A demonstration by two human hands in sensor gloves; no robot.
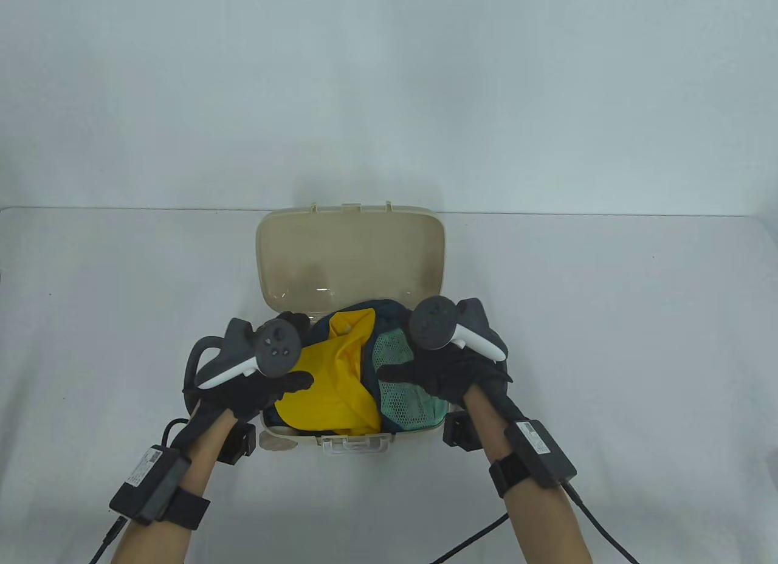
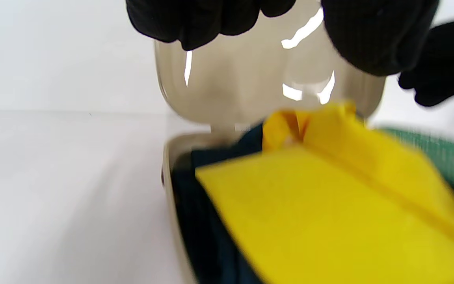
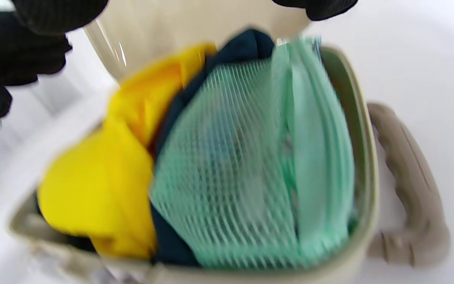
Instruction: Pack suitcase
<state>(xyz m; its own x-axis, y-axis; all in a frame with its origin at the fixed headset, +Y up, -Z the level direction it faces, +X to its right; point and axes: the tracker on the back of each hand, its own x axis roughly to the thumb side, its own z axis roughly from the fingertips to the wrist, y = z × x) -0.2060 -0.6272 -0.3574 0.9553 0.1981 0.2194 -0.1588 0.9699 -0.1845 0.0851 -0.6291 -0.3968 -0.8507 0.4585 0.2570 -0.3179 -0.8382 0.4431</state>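
A beige suitcase (image 1: 285, 433) lies open in the middle of the table, its lid (image 1: 349, 254) standing up at the back. A yellow cloth (image 1: 331, 381) fills the left side and a green mesh bag (image 1: 401, 375) the right, over a dark teal garment (image 1: 389, 312). My left hand (image 1: 255, 394) hovers over the case's left edge and grips nothing. Over the right edge, above the mesh bag (image 3: 242, 165), my right hand (image 1: 440, 375) holds nothing either. The left fingers (image 2: 195, 19) hang loosely above the yellow cloth (image 2: 321, 213).
A beige carry handle (image 3: 412, 177) sticks out from the case's right side. A clear latch (image 1: 355, 445) sits on the front rim. Bare white table (image 1: 608, 345) lies around the case, with a white wall behind. Cables trail from both wrists at the front edge.
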